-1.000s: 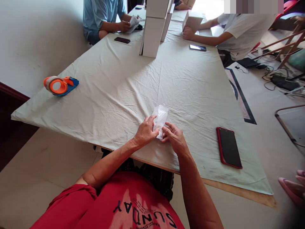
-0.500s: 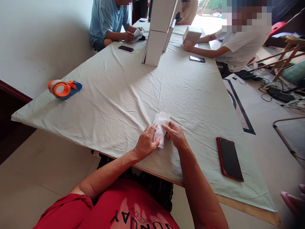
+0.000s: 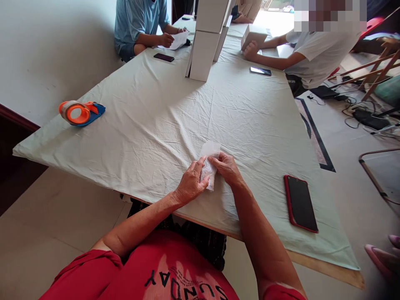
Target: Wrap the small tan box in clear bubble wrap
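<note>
Bubble wrap in the loosely curled left hand is being pinched further inward, thus steadied, by the right hand.

Plastic wrap (partly hidden by fingers)

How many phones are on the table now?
3 for certain: red-cased phone right of the right hand, dark phone by the person in blue, shiny phone by the person in white. A far dark object is too small to tell; white boxes may hide others.
</note>
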`<state>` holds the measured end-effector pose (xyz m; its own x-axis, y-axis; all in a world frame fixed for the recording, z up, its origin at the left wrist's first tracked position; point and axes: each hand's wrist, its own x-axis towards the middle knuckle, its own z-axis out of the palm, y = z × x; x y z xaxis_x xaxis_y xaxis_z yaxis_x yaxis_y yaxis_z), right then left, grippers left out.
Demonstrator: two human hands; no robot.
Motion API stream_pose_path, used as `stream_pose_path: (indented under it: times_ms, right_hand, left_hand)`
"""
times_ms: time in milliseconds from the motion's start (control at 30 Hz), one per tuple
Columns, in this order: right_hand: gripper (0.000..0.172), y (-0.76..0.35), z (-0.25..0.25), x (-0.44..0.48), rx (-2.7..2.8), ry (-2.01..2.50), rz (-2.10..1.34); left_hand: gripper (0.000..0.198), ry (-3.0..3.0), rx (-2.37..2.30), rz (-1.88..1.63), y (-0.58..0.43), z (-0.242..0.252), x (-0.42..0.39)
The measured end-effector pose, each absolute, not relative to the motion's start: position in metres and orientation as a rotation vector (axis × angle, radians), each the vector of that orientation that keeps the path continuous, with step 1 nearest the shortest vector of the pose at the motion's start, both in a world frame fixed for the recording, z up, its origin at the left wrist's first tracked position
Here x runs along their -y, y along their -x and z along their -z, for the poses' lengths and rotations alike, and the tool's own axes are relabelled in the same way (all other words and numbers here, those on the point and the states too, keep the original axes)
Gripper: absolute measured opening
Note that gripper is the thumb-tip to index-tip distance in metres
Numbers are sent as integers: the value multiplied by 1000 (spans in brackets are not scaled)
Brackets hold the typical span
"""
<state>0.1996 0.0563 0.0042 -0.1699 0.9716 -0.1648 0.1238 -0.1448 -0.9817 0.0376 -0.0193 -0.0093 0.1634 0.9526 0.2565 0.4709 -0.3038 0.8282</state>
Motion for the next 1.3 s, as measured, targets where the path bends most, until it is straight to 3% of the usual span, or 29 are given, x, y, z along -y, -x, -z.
stream_pose_path:
  times_ms: [233,400,733,900,1300]
  right_hand:
    - [27,-197,7,-59,1514,1474,-1016]
    - [32,-195,6,-61,1618,1549,-856]
    - [38,-196,4,-68,1661,1603,-834]
    - [44,-197,3,-68,1650,1543,-919]
    - [36,-190,5,-50,1376,1373,-1024]
  left_hand:
    - [70,-1964,-1294,-928,-34,5,13]
    - [61,-1963,-1258,-967,-34,8,12]
    - [34,-2106,-1303,-912,-37,4,17]
    - [33,-2218,-1187,-846,-34,0,11]
    - [30,-2100,-1196,-902,-32,5,9]
